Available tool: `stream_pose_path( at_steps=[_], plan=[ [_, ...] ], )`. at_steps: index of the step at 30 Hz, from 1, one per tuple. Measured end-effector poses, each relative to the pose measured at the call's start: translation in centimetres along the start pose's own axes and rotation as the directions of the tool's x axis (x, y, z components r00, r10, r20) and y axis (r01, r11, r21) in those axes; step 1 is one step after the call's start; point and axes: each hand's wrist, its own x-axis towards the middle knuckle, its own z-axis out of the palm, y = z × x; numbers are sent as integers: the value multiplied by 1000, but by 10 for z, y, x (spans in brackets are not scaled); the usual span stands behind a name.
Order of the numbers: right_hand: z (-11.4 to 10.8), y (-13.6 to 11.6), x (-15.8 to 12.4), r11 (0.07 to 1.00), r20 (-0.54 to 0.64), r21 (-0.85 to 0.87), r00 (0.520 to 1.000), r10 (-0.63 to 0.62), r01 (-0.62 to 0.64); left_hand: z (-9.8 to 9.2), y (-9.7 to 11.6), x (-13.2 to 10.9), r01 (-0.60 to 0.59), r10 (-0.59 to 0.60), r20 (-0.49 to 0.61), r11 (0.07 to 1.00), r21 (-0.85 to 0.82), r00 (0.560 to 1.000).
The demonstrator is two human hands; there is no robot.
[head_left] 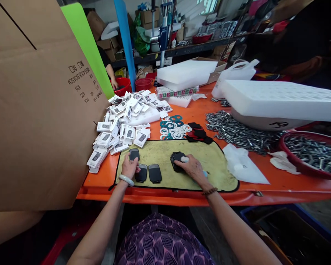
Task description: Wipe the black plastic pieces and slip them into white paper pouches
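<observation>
On a yellow mat (pixel 165 147) with a black border lie flat black rectangular pieces with rounded corners. My left hand (pixel 129 168), with a pale bangle at the wrist, has its fingers at the edges of one black piece (pixel 134 154). Just beside that hand are a second black piece (pixel 141 173) and a third black piece (pixel 155 173), side by side. My right hand (pixel 192 167) grips a small stack of black pieces (pixel 177 160). Something white shows at its fingers, and a bit of light blue (pixel 205 173) beside the palm; I cannot make out either.
White printed boxes (pixel 127 114) are heaped behind the left hand, beside a tall cardboard box (pixel 44 110). White and green rings (pixel 173 127) and black-and-red pieces (pixel 198 132) lie beyond the mat. Metal parts (pixel 237 130), a red basket (pixel 314 137) and a plastic bag (pixel 244 163) are right.
</observation>
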Motion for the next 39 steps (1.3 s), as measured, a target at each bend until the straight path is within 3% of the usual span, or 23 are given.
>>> stream_pose_path(
  at_steps=[2,5,8,10,12,14,15,17,18,19,20,21,22,24,25,27,29,32,34,37,39],
  plan=[
    [0,9,5,995,-56,96,998,7,-2,21,-3,-11,-148,142,91,987,63,986],
    [-2,21,9,970,-163,240,987,1,39,62,-8,-26,-297,279,279,955,24,919],
    [-10,29,6,954,-304,296,952,41,54,97,-14,-36,-362,326,435,932,1,840],
    [-22,31,-2,942,-347,332,935,71,52,110,-17,-39,-363,313,463,931,22,830],
    [-36,32,-13,918,-235,388,972,7,87,114,-18,-41,-327,280,455,945,27,845],
    [-47,31,-25,884,27,449,988,-155,127,112,-19,-42,-251,219,494,968,-1,841],
    [-52,29,-30,871,174,473,955,-239,132,109,-19,-43,-201,172,555,980,-9,814],
    [-54,25,-39,858,388,499,855,-343,118,102,-21,-47,-93,54,707,996,17,705],
    [-53,21,-42,859,424,499,831,-360,118,99,-23,-51,-48,3,756,998,38,654],
    [-51,17,-44,863,395,488,849,-351,131,96,-25,-55,-9,-32,775,999,49,631],
    [-47,11,-47,872,296,465,901,-318,155,95,-27,-59,29,-49,762,999,40,645],
    [-42,4,-51,883,136,430,953,-269,188,94,-30,-64,73,-54,722,997,5,690],
    [-37,-3,-56,892,-49,390,973,-227,228,94,-33,-69,119,-55,666,992,-50,744],
    [-24,-21,-70,881,-323,315,912,-251,354,95,-37,-79,195,-59,574,965,-178,817],
    [-17,-30,-77,853,-370,283,871,-325,439,96,-39,-84,207,-46,544,949,-239,838],
    [-5,-42,-86,775,-348,226,792,-502,591,97,-39,-92,183,6,507,929,-322,862],
    [2,-43,-83,760,-333,172,763,-554,627,93,-37,-96,170,18,496,928,-332,868],
    [2,-25,-61,865,-361,255,873,-329,431,83,-32,-94,244,-59,500,917,-314,864],
    [-1,-8,-46,894,-277,379,951,-138,240,76,-26,-82,260,-77,445,894,-366,892],
    [-5,11,-43,885,-135,459,991,-18,78,71,-13,-50,238,-124,257,845,-480,959],
    [-4,16,-51,871,-79,491,997,26,17,71,-5,-25,236,-176,163,824,-515,971]
  ],
)
